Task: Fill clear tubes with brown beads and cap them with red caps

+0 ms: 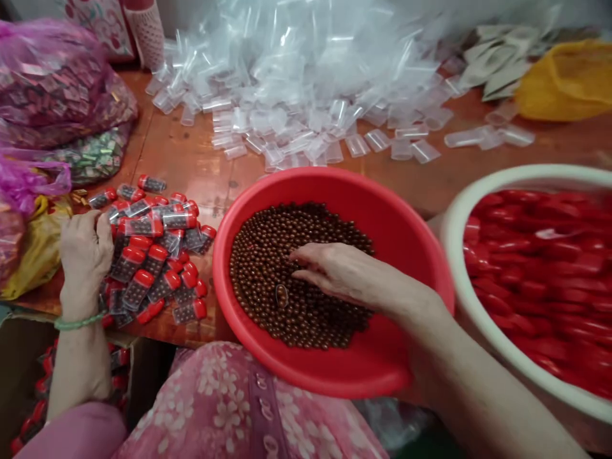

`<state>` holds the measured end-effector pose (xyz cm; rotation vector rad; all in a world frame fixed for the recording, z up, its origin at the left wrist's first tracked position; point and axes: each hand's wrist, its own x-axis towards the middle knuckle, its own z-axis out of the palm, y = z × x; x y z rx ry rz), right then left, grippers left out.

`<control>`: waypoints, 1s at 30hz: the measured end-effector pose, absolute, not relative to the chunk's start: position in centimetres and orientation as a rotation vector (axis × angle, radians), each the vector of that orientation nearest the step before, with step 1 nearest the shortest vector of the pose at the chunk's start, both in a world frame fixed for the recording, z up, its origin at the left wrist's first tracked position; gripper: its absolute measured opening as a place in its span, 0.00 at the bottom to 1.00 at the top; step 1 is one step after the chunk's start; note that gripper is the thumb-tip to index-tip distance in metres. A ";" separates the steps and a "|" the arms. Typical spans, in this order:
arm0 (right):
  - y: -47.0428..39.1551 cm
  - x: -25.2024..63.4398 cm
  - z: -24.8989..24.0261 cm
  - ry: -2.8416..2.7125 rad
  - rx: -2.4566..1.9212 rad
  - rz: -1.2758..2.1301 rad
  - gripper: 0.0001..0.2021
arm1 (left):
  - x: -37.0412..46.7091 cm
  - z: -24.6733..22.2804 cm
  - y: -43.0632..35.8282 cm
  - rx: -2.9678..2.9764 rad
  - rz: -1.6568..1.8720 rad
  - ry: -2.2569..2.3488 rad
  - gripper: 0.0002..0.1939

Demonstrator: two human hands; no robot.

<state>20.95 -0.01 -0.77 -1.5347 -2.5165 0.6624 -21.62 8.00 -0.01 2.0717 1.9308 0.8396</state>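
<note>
A red basin (406, 242) holds a heap of small shiny brown balls (268, 255). Over this heap my right hand (344, 271) reaches in from the right, thumb and fingers stretched out and slightly apart, with nothing visible between them. The oval mouth of a clear container (282, 296) shows among the balls, just below my fingertips. At the left, my left hand (87, 245) rests beside a pile of clear tubes with red caps (143, 226), filled with dark balls. Its fingers bend down and away, so the fingertips are hidden.
Many empty clear tubes (296, 121) are heaped along the back of the wooden table (191, 150). A white-rimmed tub (454, 236) of red caps stands right. Purple bags (52, 83) lie left, a yellow bag (567, 83) back right. Below left is a box (148, 366) with capped tubes.
</note>
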 end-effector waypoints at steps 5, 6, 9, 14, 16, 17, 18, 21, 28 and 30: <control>-1.4 21.3 -0.1 -2.536 -1.583 0.734 0.14 | -18.1 1.4 7.1 2.376 0.900 1.981 0.22; -1.8 20.9 0.2 -2.568 -1.577 0.739 0.17 | -16.5 2.2 6.5 2.393 0.911 1.873 0.21; -3.0 19.0 0.5 -2.675 -1.534 0.738 0.24 | -10.7 4.2 4.2 2.421 0.870 1.410 0.16; -3.7 17.1 -0.4 -2.669 -1.507 0.809 0.11 | -4.1 3.5 1.9 2.272 0.564 0.975 0.16; -3.5 17.6 -0.2 -2.548 -1.472 0.865 0.13 | -3.0 2.7 1.8 2.228 0.414 0.889 0.20; -3.4 18.0 0.1 -2.481 -1.452 0.889 0.14 | -2.7 2.4 1.9 2.208 0.347 0.863 0.22; -3.3 18.4 0.6 -2.412 -1.433 0.913 0.16 | -2.4 2.2 2.0 2.183 0.289 0.839 0.25; -3.1 19.2 2.6 -2.196 -1.369 0.992 0.17 | -1.6 2.2 2.5 2.002 0.173 0.693 0.28; -3.6 19.4 4.2 -2.030 -1.238 0.913 0.08 | -0.5 2.3 2.9 1.371 0.207 0.573 0.21; -3.9 19.3 3.9 -1.960 -1.203 0.878 0.06 | -0.5 2.1 2.7 1.259 0.248 0.539 0.20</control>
